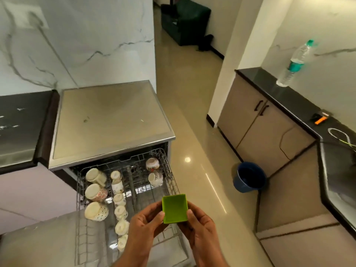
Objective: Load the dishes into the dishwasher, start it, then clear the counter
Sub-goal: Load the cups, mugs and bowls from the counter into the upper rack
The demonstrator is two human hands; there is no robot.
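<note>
A small square green container [175, 208] is held over the right front part of the pulled-out wire rack [169, 171] of the dishwasher [113, 120]. My left hand [146, 224] pinches its left side and my right hand [198, 228] grips its right side. Several cream mugs and cups [96, 193] lie upside down in the rack's left and middle rows, and two patterned cups [153, 164] sit at the back right. The open dishwasher door lies below the rack.
A blue bucket [249, 179] stands on the glossy floor to the right. The black counter [300, 105] on the right carries a plastic water bottle [294, 64], an orange tool [320, 119] and a sink [341, 170]. Another dark counter [19, 120] lies left of the dishwasher.
</note>
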